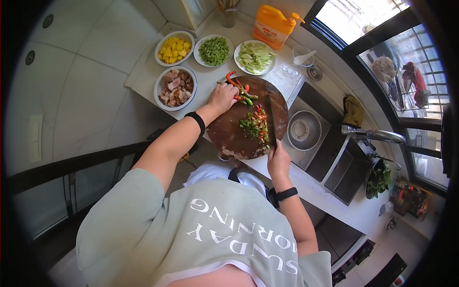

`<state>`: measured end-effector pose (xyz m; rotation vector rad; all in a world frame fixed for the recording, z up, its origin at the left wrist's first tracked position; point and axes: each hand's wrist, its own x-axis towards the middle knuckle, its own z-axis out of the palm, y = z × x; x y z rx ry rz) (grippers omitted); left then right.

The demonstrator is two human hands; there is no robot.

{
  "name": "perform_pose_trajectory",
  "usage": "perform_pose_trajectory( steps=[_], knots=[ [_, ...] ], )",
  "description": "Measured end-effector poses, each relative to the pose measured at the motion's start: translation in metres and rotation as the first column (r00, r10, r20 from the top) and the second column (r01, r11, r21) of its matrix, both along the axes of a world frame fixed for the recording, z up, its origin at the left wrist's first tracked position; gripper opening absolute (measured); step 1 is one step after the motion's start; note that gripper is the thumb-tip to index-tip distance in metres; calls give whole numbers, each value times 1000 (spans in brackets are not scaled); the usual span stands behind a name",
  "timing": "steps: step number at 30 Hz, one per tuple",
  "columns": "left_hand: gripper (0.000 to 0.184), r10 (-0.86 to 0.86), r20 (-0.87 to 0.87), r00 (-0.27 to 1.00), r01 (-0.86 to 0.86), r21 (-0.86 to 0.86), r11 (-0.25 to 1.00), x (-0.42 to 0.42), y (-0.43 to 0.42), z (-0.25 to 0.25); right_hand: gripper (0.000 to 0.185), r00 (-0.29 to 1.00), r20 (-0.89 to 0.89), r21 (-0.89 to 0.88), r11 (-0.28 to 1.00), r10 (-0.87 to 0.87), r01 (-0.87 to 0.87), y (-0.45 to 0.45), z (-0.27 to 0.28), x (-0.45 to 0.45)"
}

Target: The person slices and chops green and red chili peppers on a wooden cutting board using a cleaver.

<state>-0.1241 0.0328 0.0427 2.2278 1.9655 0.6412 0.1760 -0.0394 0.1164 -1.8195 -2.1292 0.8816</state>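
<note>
A round wooden cutting board (224, 131) lies on the counter in front of me. My left hand (223, 97) rests at its upper left, fingers curled over whole red and green chili peppers (246, 94). With my right hand (279, 163) I grip the handle of a kitchen knife (273, 117), whose dark blade is seen nearly edge-on along the board's right side. Between the knife and my left hand is a pile of chopped red and green chili (255, 125). A long red pepper (230, 76) pokes out past my left fingers at the board's edge.
Behind the board stand a bowl of yellow chunks (174, 49), a bowl of raw meat pieces (176, 88), a plate of chopped greens (213, 51) and a plate of pale green slices (255, 57). An orange jug (273, 26) is farther back. Right: a sink holding a metal basin (304, 130).
</note>
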Motion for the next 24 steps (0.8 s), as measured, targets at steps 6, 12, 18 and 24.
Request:
perform_pose_trajectory(
  steps=[6,12,18,24],
  knots=[
    [23,335,365,869,-379,53,924,2,-24,35,22,960,-139,-132,956,243,-262,-25,-20,-27],
    [26,64,236,970,-117,219,969,14,-88,17,19,986,-95,-160,975,138,-152,-9,-38,-21],
    [16,-47,193,980,10,187,982,42,-116,-32,25,974,65,-193,961,215,-199,9,-6,-22],
    [17,-52,205,977,1,238,971,43,-122,-41,25,898,109,-139,901,427,-411,5,9,-30]
  ],
)
